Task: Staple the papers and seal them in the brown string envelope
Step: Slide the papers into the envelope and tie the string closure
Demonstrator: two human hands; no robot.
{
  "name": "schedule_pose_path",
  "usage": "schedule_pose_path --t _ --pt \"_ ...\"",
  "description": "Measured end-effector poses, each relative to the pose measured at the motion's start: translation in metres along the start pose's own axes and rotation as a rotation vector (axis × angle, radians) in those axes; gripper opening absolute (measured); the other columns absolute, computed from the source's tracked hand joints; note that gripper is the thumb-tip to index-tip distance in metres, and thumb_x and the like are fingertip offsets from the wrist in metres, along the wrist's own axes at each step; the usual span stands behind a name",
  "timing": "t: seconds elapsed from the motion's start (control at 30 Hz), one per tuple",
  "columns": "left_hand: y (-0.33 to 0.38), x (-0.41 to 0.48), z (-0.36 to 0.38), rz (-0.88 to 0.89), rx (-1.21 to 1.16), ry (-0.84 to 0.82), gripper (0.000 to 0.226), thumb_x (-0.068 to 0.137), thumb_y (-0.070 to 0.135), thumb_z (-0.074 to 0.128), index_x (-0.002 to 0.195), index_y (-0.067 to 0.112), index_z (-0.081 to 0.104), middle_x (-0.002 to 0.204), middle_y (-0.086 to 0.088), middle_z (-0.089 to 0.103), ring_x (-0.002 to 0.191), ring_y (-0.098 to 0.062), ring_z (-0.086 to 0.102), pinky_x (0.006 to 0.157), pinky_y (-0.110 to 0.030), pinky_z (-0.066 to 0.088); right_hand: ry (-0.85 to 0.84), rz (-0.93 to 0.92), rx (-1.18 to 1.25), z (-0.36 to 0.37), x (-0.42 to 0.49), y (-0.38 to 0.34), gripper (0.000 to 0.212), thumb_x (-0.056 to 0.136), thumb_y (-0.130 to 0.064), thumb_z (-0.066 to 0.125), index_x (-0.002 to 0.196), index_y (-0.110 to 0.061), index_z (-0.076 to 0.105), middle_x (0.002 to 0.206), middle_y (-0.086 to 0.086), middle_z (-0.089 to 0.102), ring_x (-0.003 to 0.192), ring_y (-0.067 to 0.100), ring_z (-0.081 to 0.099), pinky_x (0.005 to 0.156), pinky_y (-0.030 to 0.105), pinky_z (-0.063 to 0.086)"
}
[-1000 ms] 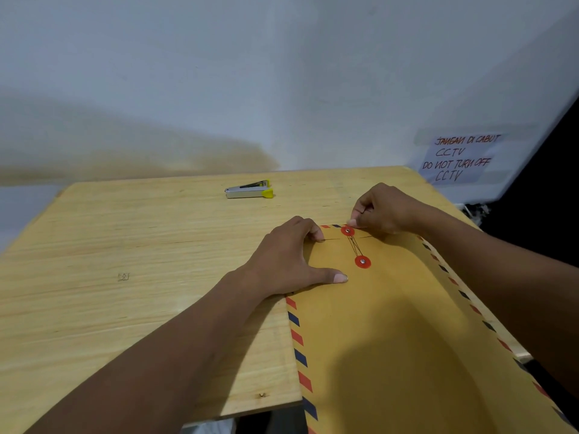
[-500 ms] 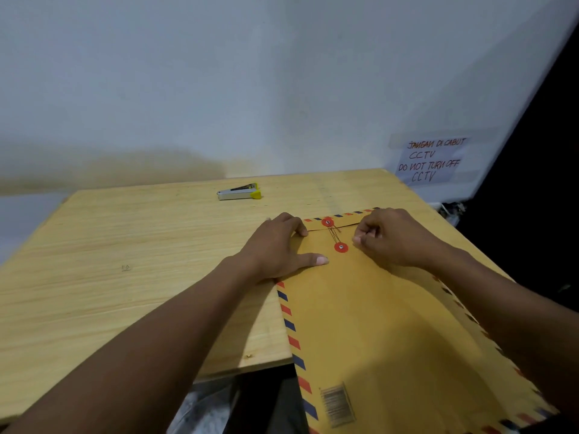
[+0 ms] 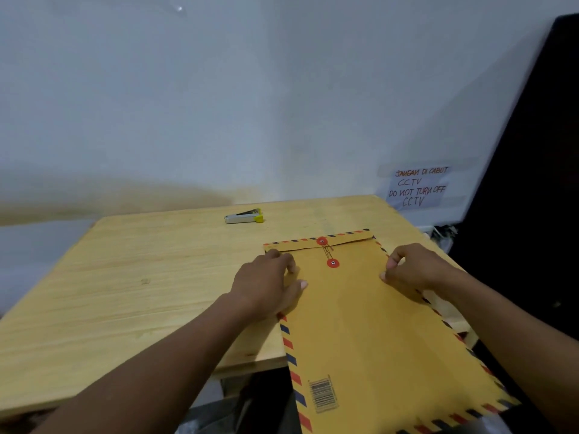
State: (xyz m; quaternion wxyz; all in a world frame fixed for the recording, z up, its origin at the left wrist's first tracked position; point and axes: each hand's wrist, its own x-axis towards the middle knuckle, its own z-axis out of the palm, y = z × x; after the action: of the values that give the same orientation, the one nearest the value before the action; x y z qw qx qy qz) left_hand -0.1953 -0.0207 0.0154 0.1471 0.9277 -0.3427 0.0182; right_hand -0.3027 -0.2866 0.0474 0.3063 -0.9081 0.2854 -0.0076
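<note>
Since the earlier frame: both hands have left the string closure and now sit at the two long edges of the envelope; the right hand, which was at the buttons, has slid out to the right border.
Counter (image 3: pixel 125 277): pale wood, carrying the far part of the envelope only; its near edge cuts under the envelope about halfway down.
Envelope (image 3: pixel 360 324): brown with red and blue striped borders, flap folded down at the far end, near half with the barcode hanging past the counter edge toward the person.
Risk, overhang: if both hands lift off, the unsupported near half could tip the envelope off the counter.
Left hand (image 3: pixel 269 283): fingers spread and relaxed, pressing flat on the envelope's left edge, clamped on nothing.
Right hand (image 3: pixel 410 270): fingers curled loosely at the right edge, touching the paper; whether it pinches the border cannot be told.
Risk, slide: an uneven push from one hand would skew the envelope on the smooth wood.
Stapler (image 3: pixel 244 216): silver with a yellow end, far on the counter, well apart from the envelope.
String (image 3: pixel 327 252): runs between the two red buttons (image 3: pixel 332 263); how many turns hold it is too small to tell.
Risk, closure: a loosely wound string could slip off and let the flap spring up.
Papers: not visible, judged to be inside.
</note>
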Motion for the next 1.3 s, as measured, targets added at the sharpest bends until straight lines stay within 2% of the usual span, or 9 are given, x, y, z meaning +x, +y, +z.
schedule_pose_path --t 0.23,0.37,0.53,0.7,0.9,1.03,1.13,1.23,1.3 --pt "0.012 0.012 -0.005 -0.064 0.038 -0.043 0.045 0.088 0.064 0.053 0.119 0.031 0.058 0.126 0.004 0.055 0.111 -0.018 0.056 0.096 -0.04 0.049 -0.081 0.035 0.419 -0.028 0.006 -0.004 0.013 0.087 0.006 0.065 0.088 -0.007 0.067 0.07 0.011 0.06 0.047 0.014 0.044 0.041 0.021 0.034" --pt "0.027 0.03 -0.013 -0.099 -0.024 -0.062 0.047 0.089 0.066 0.053 0.118 0.03 0.061 0.126 0.003 0.059 0.115 -0.019 0.055 0.1 -0.043 0.045 -0.041 -0.051 0.549 -0.075 0.005 -0.038 0.017 0.087 0.01 0.063 0.089 -0.006 0.066 0.074 0.01 0.064 0.044 0.008 0.052 0.042 0.019 0.04" --pt "0.058 0.049 -0.036 -0.056 -0.493 -0.092 0.056 0.095 0.063 0.048 0.127 0.02 0.061 0.129 0.001 0.061 0.112 -0.017 0.057 0.092 -0.035 0.049 -0.057 -0.196 0.554 -0.129 -0.002 -0.092 0.013 0.09 0.004 0.064 0.1 -0.004 0.066 0.085 0.011 0.064 0.068 0.015 0.057 0.064 0.026 0.047" --pt "0.087 0.056 -0.081 -0.191 -1.078 -0.161 0.066 0.095 0.072 0.03 0.123 0.02 0.057 0.115 -0.005 0.067 0.096 -0.028 0.071 0.084 -0.045 0.059 -0.109 -0.272 0.666 -0.137 -0.008 -0.134 0.017 0.095 -0.009 0.063 0.111 -0.004 0.064 0.093 0.012 0.065 0.071 0.019 0.063 0.053 0.025 0.054" --pt "0.056 0.04 -0.123 -0.327 -1.39 -0.177 0.085 0.079 0.087 0.037 0.123 0.018 0.057 0.119 -0.016 0.068 0.095 -0.039 0.074 0.073 -0.048 0.062 -0.207 -0.362 0.607 -0.087 -0.007 -0.142 0.02 0.096 -0.017 0.062 0.113 -0.009 0.067 0.094 0.006 0.071 0.075 0.014 0.068 0.07 0.034 0.057" --pt "0.022 0.023 -0.132 -0.281 -1.341 -0.274 0.095 0.068 0.088 0.054 0.13 0.016 0.055 0.122 -0.019 0.067 0.098 -0.038 0.074 0.081 -0.048 0.061 -0.257 -0.375 0.481 -0.039 -0.003 -0.129 0.021 0.092 -0.024 0.067 0.112 -0.018 0.071 0.115 0.005 0.072 0.105 0.022 0.068 0.085 0.037 0.054" --pt "0.004 0.02 -0.126 -0.291 -1.293 -0.19 0.076 0.077 0.064 0.071 0.129 0.009 0.061 0.124 -0.023 0.068 0.109 -0.044 0.068 0.098 -0.055 0.054 -0.274 -0.426 0.362 -0.004 -0.001 -0.119 0.018 0.09 -0.031 0.07 0.107 -0.028 0.072 0.116 -0.003 0.069 0.108 0.012 0.064 0.083 0.029 0.051" --pt "-0.009 0.018 -0.11 -0.377 -1.21 0.03 0.035 0.094 0.025 0.067 0.124 0.007 0.06 0.111 -0.019 0.073 0.098 -0.038 0.072 0.086 -0.048 0.06 -0.221 -0.454 0.271 0.019 0.005 -0.105 0.02 0.091 -0.034 0.068 0.11 -0.03 0.071 0.118 -0.006 0.064 0.105 0.005 0.06 0.082 0.02 0.048" --pt "-0.015 0.02 -0.09 -0.389 -1.104 0.095 0.032 0.095 0.018 0.067 0.124 0.009 0.058 0.111 -0.015 0.071 0.095 -0.033 0.072 0.083 -0.048 0.061 -0.148 -0.45 0.155 0.027 0.012 -0.094 0.023 0.091 -0.037 0.066 0.113 -0.03 0.069 0.12 -0.006 0.063 0.106 0.009 0.059 0.089 0.026 0.048"
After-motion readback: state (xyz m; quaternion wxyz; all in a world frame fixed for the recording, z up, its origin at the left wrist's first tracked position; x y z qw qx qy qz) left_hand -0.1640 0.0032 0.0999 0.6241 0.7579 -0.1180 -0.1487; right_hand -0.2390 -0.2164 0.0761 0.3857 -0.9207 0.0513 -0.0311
